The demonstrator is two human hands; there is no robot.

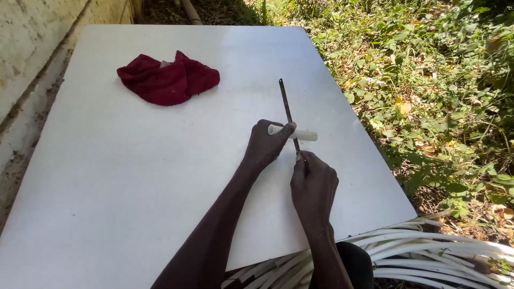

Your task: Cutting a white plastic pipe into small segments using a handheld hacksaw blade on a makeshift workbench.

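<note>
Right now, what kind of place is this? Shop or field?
Probably an outdoor work spot beside a building: a white table stands in sun between a rough wall and weedy ground. White pipes lie bundled by it. The left hand holds a short white pipe piece; the right hand holds a thin dark blade.

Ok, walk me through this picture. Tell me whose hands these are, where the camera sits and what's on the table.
There is one picture, from a camera on a person's head, looking down at that person's own bare hands; there is no machine. The left hand pins a short white tube on the white table. The right hand holds a thin dark blade across the tube. A crumpled dark red cloth lies farther back. White pipes are piled on the ground at the near edge.
</note>
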